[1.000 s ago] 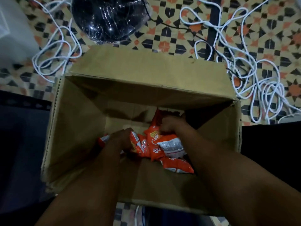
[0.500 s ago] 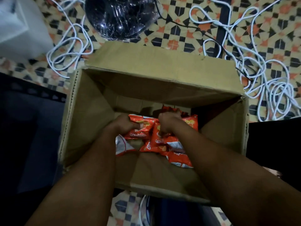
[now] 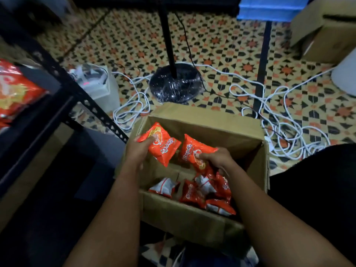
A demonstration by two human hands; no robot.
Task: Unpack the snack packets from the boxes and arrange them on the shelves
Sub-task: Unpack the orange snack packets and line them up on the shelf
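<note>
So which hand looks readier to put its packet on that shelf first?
Probably the left hand. It grips an orange packet lifted above the box, on the side where the black shelf rack stands. The right hand holds its packet farther from it.

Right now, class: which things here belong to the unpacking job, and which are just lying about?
Job: left hand, right hand, two held orange snack packets, open cardboard box, black shelf frame.

Lying about: white cables, fan base.
</note>
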